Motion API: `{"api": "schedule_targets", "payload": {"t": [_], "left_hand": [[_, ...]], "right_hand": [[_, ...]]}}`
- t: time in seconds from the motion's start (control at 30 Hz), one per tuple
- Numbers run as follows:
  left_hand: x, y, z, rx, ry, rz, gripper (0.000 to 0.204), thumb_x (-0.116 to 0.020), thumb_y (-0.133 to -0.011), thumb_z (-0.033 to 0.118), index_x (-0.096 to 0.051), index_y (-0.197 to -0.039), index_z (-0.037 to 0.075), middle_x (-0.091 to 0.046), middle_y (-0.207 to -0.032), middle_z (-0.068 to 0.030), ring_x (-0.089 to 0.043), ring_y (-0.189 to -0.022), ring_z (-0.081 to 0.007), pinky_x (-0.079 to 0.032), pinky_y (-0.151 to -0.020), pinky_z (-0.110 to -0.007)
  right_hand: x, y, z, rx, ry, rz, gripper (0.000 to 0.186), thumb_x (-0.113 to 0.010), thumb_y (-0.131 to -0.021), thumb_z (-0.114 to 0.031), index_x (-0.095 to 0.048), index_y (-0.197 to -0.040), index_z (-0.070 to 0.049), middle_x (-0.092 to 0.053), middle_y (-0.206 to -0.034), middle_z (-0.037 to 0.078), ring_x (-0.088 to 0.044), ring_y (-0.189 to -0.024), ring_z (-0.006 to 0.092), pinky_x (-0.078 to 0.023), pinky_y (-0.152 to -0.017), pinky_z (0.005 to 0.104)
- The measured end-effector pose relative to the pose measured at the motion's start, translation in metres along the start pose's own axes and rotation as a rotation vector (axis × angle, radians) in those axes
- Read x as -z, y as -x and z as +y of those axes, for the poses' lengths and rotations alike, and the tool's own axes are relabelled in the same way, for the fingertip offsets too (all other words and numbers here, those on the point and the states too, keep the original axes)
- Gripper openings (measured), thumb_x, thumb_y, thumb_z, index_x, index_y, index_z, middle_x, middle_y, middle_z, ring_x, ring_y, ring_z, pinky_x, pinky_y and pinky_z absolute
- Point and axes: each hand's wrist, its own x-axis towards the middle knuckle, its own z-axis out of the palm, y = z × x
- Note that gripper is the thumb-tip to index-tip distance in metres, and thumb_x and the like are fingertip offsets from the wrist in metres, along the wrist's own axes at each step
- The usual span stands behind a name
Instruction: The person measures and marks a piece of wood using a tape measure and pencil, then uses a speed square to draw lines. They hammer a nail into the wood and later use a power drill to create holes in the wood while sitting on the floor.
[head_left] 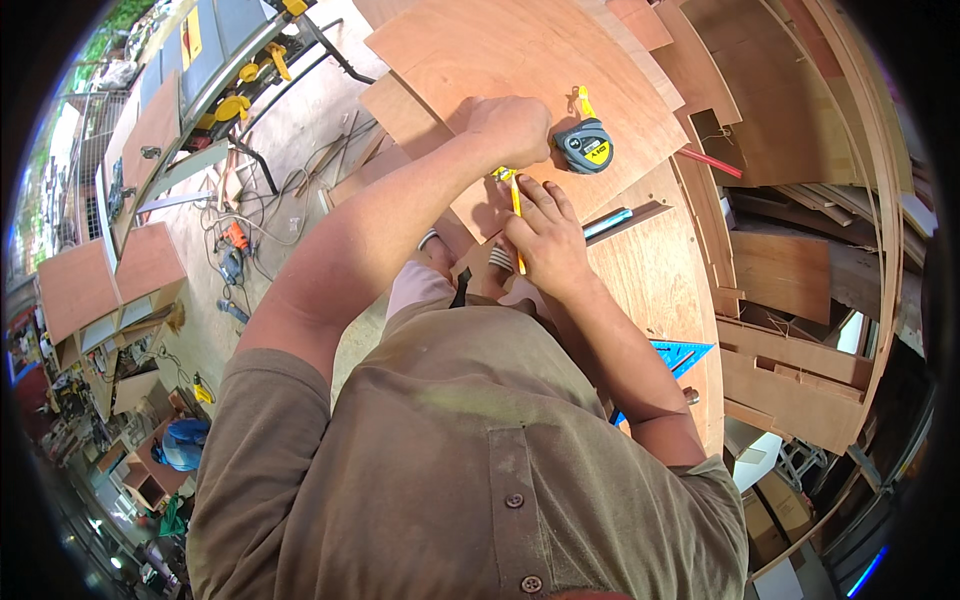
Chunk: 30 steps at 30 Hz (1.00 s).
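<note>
Right hand (546, 236) closed on a slim yellow pencil (517, 204), left hand (508, 128) curled farther off, its grip hidden, rounded grey-and-yellow tape measure (583, 148) just to its right, on smooth, wood-grained plywood sheet (480, 48)

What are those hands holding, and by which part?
The right hand holds a yellow pencil near its middle. Whether the left hand grips anything cannot be told from this view.

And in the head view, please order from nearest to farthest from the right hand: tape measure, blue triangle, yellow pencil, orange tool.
1. Yellow pencil: in the right hand.
2. Tape measure: ahead, slightly right.
3. Blue triangle: lower right.
4. Orange tool: far left, on the floor.
</note>
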Motion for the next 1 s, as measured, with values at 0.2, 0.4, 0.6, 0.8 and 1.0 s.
{"api": "schedule_targets", "payload": {"t": [0.2, 0.4, 0.6, 0.8, 1.0], "left_hand": [[0.0, 0.0, 0.002, 0.017, 0.006, -0.01, 0.025, -0.074, -0.079, 0.029, -0.076, -0.1, 0.016, -0.077, -0.096, -0.0063, -0.072, -0.098, -0.0274, -0.049, -0.09, -0.049], [0.0, 0.001, 0.002, -0.011, 0.0, 0.019, 0.023, -0.074, -0.079, 0.027, -0.076, -0.098, 0.015, -0.077, -0.096, -0.0067, -0.072, -0.098, -0.0274, -0.05, -0.089, -0.049], [0.0, 0.002, 0.002, -0.006, -0.011, 0.014, 0.021, -0.073, -0.078, 0.026, -0.076, -0.096, 0.016, -0.077, -0.094, -0.0054, -0.073, -0.096, -0.0267, -0.049, -0.088, -0.048], [-0.002, 0.001, 0.001, -0.019, -0.017, 0.025, 0.02, -0.072, -0.078, 0.026, -0.076, -0.095, 0.017, -0.077, -0.093, -0.0047, -0.073, -0.094, -0.0262, -0.049, -0.087, -0.049], [-0.002, 0.001, 0.002, -0.018, -0.019, 0.031, 0.018, -0.071, -0.078, 0.026, -0.075, -0.094, 0.018, -0.077, -0.092, -0.0047, -0.073, -0.094, -0.0263, -0.048, -0.087, -0.048]], "right_hand": [[0.027, 0.014, 0.008, -0.132, -0.469, 0.116, 0.029, -0.065, -0.096, -0.027, -0.069, -0.11, -0.002, -0.069, -0.108, 0.018, -0.067, -0.104, 0.033, -0.052, -0.089, 0.0458], [0.031, 0.009, 0.014, -0.385, -0.665, 0.223, 0.018, -0.065, -0.091, -0.007, -0.07, -0.106, 0.002, -0.071, -0.093, 0.013, -0.068, -0.079, 0.0205, -0.053, -0.074, 0.0301], [0.02, -0.006, 0.021, -0.375, -0.625, 0.228, 0.008, -0.068, -0.084, -0.006, -0.067, -0.091, -0.001, -0.069, -0.085, 0.012, -0.07, -0.074, 0.0258, -0.055, -0.067, 0.0338], [0.007, -0.012, 0.025, -0.355, -0.592, 0.261, 0.006, -0.068, -0.079, -0.003, -0.063, -0.082, -0.001, -0.061, -0.075, 0.014, -0.063, -0.064, 0.0297, -0.051, -0.06, 0.0369], [0.006, -0.013, 0.025, -0.362, -0.549, 0.251, 0.007, -0.069, -0.078, -0.003, -0.064, -0.082, -0.001, -0.062, -0.075, 0.014, -0.065, -0.065, 0.0307, -0.052, -0.06, 0.0377]]}}
